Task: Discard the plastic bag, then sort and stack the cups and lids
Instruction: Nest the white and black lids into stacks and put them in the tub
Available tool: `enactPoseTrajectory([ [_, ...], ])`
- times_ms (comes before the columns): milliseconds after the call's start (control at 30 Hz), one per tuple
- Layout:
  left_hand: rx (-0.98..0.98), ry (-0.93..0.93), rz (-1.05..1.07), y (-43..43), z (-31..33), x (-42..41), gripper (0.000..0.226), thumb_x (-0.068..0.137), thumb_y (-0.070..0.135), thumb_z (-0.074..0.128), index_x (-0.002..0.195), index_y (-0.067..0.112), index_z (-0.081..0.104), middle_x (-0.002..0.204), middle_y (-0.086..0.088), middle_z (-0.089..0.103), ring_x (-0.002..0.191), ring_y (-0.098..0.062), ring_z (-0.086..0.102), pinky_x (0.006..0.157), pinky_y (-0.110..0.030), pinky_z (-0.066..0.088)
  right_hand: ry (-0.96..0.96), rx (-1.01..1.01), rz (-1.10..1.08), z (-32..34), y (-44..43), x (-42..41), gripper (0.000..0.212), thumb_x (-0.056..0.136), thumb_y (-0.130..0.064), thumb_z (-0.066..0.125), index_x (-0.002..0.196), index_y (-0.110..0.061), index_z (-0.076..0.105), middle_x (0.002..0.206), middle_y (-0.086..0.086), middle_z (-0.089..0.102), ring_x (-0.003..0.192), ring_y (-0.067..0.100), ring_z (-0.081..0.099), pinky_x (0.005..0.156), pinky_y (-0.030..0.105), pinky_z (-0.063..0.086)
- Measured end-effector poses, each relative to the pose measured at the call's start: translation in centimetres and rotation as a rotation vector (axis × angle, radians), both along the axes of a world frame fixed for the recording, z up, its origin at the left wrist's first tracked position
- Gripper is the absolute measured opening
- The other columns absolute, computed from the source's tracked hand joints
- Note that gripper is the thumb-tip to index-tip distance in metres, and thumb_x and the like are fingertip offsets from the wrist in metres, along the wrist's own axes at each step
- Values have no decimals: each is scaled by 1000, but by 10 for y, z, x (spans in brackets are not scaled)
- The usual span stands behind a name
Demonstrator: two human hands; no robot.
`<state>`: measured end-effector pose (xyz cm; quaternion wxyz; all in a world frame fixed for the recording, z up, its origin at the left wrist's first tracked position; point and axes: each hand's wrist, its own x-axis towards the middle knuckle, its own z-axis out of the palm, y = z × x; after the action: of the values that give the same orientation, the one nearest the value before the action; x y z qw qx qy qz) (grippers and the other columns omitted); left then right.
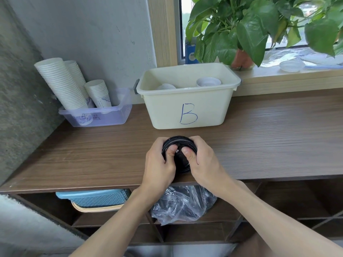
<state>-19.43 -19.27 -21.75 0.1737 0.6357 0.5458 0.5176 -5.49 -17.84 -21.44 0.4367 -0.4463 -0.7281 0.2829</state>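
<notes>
Left hand [159, 164] and right hand [203, 160] grip black lids [178, 141] (thumbs atop).

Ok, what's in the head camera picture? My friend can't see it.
The left hand and right hand grip a stack of black lids over a wooden counter. Behind stand a cream bin marked B and a clear tray of stacked paper cups. A clear plastic bag sits below the counter.
</notes>
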Motion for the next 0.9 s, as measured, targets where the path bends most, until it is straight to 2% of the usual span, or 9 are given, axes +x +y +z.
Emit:
enactPoseTrajectory([
  [133,18,3,38,-1,0,1,25,95,34,46,102,14,59,90,3,64,83,-3,58,74,-9,39,64,-25,29,4,1,-1,21,97,-26,50,113,-14,54,102,-2,62,95,11,57,81,21,42],
  [267,42,-90,78,0,3,3,25,96,33,43,102,14,59,93,17,61,87,9,57,76,-4,37,92,-127,98,8,1,-1,33,95,-36,49,125,-22,50,107,-15,63,102,-6,56,86,10,40],
  [400,12,-66,7,3,3,0,30,96,41,44,107,16,59,98,12,64,93,7,58,79,-6,39,119,-142,71,6,3,0,32,96,-35,48,124,-20,50,108,-11,63,101,-1,56,87,13,41],
  [533,-43,-76,-66,2,4,-3,51,90,55,40,117,17,61,110,9,67,105,-1,60,89,-16,43,151,-139,65,7,3,3,26,97,-28,49,122,-19,51,106,-15,62,100,-4,55,86,8,40],
  [633,-74,-106,-99,4,6,-5,54,87,56,45,123,20,63,117,8,68,112,-8,61,98,-29,46,130,-132,78,5,3,3,18,97,-25,50,115,-24,52,104,-15,62,99,-2,56,85,9,40],
  [700,-77,-94,-86,4,5,-4,53,86,59,46,119,22,65,114,7,69,110,-9,62,97,-32,48,113,-120,81,4,3,2,16,97,-22,51,112,-27,50,103,-13,63,98,3,57,85,11,41],
  [833,-12,-12,-8,3,2,-2,51,89,58,40,108,18,65,101,6,69,95,-8,63,85,-21,46,86,-111,90,5,2,2,21,97,-24,50,117,-20,52,102,-9,63,97,4,57,83,10,40],
  [900,14,16,23,3,2,-1,50,91,54,38,106,14,65,98,7,68,90,-7,60,81,-12,42,72,-113,84,5,1,1,24,97,-28,49,118,-18,52,102,-8,64,97,7,58,84,14,42],
])
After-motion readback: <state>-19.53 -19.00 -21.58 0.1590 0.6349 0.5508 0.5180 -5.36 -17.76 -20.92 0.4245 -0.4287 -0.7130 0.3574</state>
